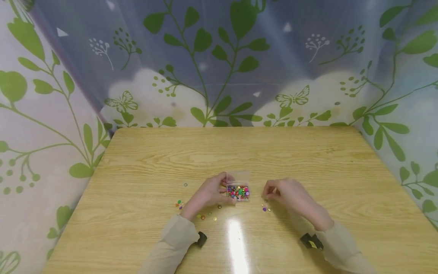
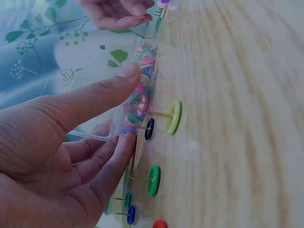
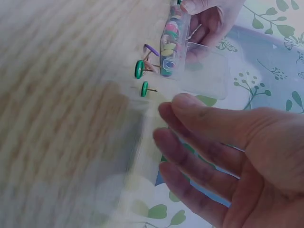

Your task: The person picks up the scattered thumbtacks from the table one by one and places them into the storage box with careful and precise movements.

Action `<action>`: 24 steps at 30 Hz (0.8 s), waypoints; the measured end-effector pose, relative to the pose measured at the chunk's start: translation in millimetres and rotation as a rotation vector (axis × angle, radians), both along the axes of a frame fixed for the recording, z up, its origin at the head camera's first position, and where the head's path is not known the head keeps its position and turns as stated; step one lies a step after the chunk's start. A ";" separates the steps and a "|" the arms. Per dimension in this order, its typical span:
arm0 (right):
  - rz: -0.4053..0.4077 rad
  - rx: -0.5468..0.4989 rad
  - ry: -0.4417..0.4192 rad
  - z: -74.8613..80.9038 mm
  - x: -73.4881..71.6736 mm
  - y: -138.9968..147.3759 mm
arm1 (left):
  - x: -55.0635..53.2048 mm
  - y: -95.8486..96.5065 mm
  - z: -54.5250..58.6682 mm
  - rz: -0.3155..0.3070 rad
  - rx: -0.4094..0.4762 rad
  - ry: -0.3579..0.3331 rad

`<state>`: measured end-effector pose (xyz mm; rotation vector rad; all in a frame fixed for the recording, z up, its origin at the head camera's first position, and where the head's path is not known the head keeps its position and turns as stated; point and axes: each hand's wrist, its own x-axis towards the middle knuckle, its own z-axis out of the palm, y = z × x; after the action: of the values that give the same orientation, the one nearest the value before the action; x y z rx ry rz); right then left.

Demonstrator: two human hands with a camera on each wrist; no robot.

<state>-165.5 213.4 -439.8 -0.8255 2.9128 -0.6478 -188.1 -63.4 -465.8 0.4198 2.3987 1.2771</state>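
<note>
My left hand (image 1: 209, 193) grips a small clear plastic box (image 1: 238, 200) at its left end, thumb in front and fingers behind. Colourful thumbtacks (image 1: 240, 192) fill the box, and its clear lid (image 1: 238, 176) stands raised at the back. To the right of the box, my right hand (image 1: 289, 194) hovers low over a few loose tacks (image 1: 264, 209). Its thumb lies close to the index fingertip, and the other fingers are loosely bent. No tack shows between them in the right wrist view, where a green tack (image 3: 145, 89) lies just beyond the fingertips.
Loose thumbtacks (image 1: 179, 204) lie left of my left wrist, and more, among them a red one (image 1: 203, 217), sit in front of the box. A pale ring-like piece (image 1: 186, 184) lies farther left. Leaf-patterned curtains (image 1: 219, 95) border the wooden table (image 1: 154, 152).
</note>
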 end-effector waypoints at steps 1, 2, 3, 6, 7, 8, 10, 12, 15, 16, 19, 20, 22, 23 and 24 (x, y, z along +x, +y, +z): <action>-0.009 0.003 0.023 -0.1 -0.7 -0.7 | 0.0 -0.3 -0.2 0.000 0.000 0.001; -0.015 0.008 0.040 0.1 -1.4 -1.5 | -0.1 -0.5 -0.3 -0.001 0.000 0.002; -0.019 0.011 0.057 0.2 -2.1 -2.8 | -0.1 -0.7 -0.5 -0.001 -0.001 0.004; -0.017 0.020 0.090 1.0 -3.2 -8.3 | -0.4 -1.2 -1.1 -0.001 -0.005 0.001; -0.007 0.021 0.102 1.2 -3.7 -11.0 | -0.4 -1.2 -1.3 0.000 -0.008 0.000; 0.005 0.020 0.113 1.6 -4.0 -13.8 | -0.6 -1.3 -1.6 0.002 -0.010 -0.002; 0.026 0.011 0.127 1.7 -4.9 -20.2 | -0.7 -1.3 -1.9 0.007 -0.013 -0.004; 0.038 -0.003 0.136 2.1 -5.7 -27.0 | -0.5 -1.2 -2.2 0.010 -0.011 -0.005; 0.025 -0.022 0.131 2.3 -6.8 -36.0 | 0.0 -1.0 -2.4 0.011 -0.001 -0.009; 0.014 -0.024 0.129 2.5 -7.0 -38.5 | 0.2 -0.9 -2.6 0.010 0.001 -0.009; -0.016 -0.040 0.118 3.1 -7.3 -43.9 | 0.0 -0.3 -2.9 0.006 -0.003 -0.004; -0.018 -0.047 0.114 3.4 -7.2 -44.8 | -0.1 0.0 -3.0 0.005 -0.004 -0.003; -0.005 -0.057 0.120 3.4 -7.3 -45.7 | -0.5 0.2 -2.8 0.002 -0.010 0.003; 0.006 -0.061 0.123 3.1 -7.4 -45.8 | -0.6 0.3 -2.5 0.001 -0.010 0.004; 0.017 -0.064 0.124 2.7 -7.4 -45.3 | -0.9 0.3 -2.1 0.000 -0.011 0.005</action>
<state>-172.9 168.1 -437.2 -0.9285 3.0057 -0.7177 -189.0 -63.1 -468.0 0.4201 2.4087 1.2642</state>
